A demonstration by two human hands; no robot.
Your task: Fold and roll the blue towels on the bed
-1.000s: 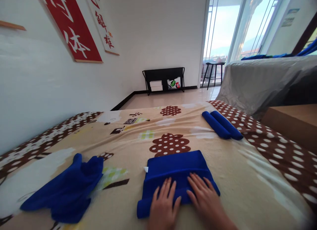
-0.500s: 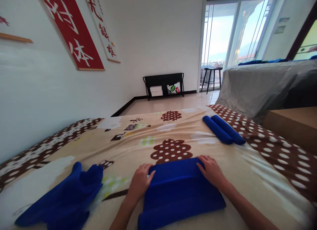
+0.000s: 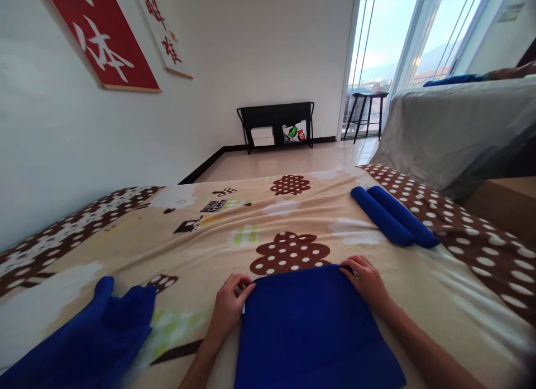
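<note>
A blue cloth [image 3: 312,330] lies flat on the patterned blanket [image 3: 201,266], its near end running out of view at the bottom. My left hand [image 3: 234,297] pinches its far left corner between thumb and fingers. At the far right corner, my right hand [image 3: 363,277] is closed on the edge of the same cloth. Two rolled blue cloths [image 3: 393,216] rest side by side beyond my right hand. A crumpled blue cloth [image 3: 94,339] lies to the left of my left hand.
Beyond the blanket stands a black rack [image 3: 276,124] against the wall, with a black stool [image 3: 366,113] by the window. At the right are a plastic-covered surface [image 3: 460,115], a cardboard box [image 3: 508,205] and part of another person's arm [image 3: 511,72].
The raised fold across the cloth is gone and it lies smoother. Both hands have gone from resting on it to gripping its far corners. The view has tilted downward.
</note>
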